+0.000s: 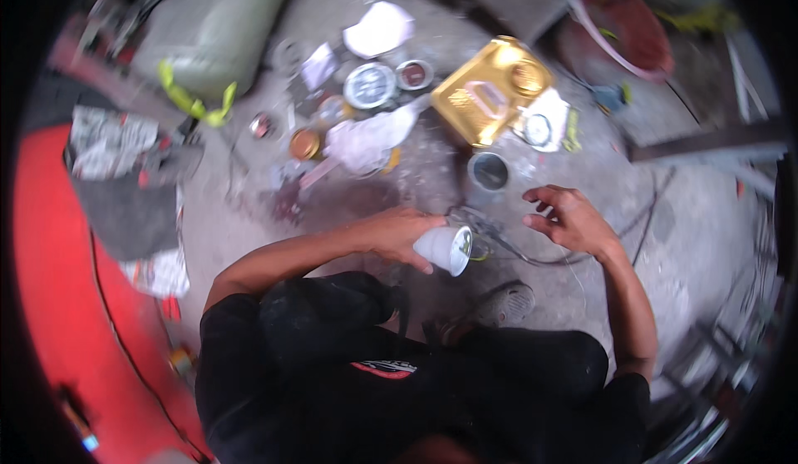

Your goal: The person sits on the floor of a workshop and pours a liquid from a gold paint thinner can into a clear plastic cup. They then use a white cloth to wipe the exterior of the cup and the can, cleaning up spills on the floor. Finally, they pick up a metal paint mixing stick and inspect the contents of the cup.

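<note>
My left hand (403, 235) grips a white cup (445, 250) tilted toward me, in front of my body. My right hand (565, 219) is open with bent fingers apart, just below and right of a grey container (489, 171) with a dark round opening. A spray gun or similar tool with a hose (517, 250) lies on the floor between my hands, partly hidden and blurred. Beyond them are a gold rectangular tin (465, 107), round lidded cans (370, 86), a small orange-brown jar (305, 143) and a pale crumpled sheet or bag (362, 142).
The concrete floor (233, 248) holds a green cylinder (208, 32) at back left, a red surface (50, 256) with paper (112, 136) on the left, a red bucket (632, 40) and metal beam (706, 138) at back right, and metal pieces (715, 356) at right.
</note>
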`<state>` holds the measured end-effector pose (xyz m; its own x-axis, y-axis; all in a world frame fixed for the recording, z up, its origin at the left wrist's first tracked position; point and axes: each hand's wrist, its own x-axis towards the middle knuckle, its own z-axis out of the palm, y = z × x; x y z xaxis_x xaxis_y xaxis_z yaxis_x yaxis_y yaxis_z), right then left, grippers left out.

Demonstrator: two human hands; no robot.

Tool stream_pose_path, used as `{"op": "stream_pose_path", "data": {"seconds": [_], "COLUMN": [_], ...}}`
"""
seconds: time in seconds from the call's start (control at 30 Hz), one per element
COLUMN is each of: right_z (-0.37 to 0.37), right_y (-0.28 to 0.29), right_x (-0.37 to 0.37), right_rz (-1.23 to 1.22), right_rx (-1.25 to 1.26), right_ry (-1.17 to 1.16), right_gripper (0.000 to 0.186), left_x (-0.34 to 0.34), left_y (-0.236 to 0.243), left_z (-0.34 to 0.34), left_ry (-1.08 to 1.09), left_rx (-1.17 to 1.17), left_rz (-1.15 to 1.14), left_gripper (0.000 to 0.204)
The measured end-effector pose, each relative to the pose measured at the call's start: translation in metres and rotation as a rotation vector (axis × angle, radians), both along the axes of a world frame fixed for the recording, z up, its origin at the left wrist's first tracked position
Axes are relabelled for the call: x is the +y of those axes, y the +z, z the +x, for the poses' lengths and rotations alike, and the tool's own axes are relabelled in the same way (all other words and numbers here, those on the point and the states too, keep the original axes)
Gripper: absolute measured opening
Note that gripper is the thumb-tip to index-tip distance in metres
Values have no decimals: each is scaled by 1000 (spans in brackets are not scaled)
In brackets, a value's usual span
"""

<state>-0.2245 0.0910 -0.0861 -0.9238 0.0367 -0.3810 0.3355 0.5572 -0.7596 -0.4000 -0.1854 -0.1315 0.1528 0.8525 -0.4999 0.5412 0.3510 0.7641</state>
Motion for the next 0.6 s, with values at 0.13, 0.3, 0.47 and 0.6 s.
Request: {"op": "stream_pose_path", "data": {"seconds": [0.13, 0.3, 0.47, 0.6], "right_z": [-77, -172, -211, -209], "right_y": [26, -23, -99, -83], "right_x": [-26, -116, -161, -162], "right_rz": [-30, 216, 290, 71], "right_rx": [123, 570, 583, 495], "right_ry": [210, 225, 137, -31], "right_gripper": [26, 32, 35, 38], "left_x": [-59, -123, -143, -138], "left_y": [5, 39, 71, 76], "left_z": [3, -21, -35, -47], "left_ry": [309, 737, 1345, 1298], "left_rx": [-85, -103, -87, -121], "left_rz": [-180, -33, 456, 393], "left_gripper": [76, 81, 78, 78]}}
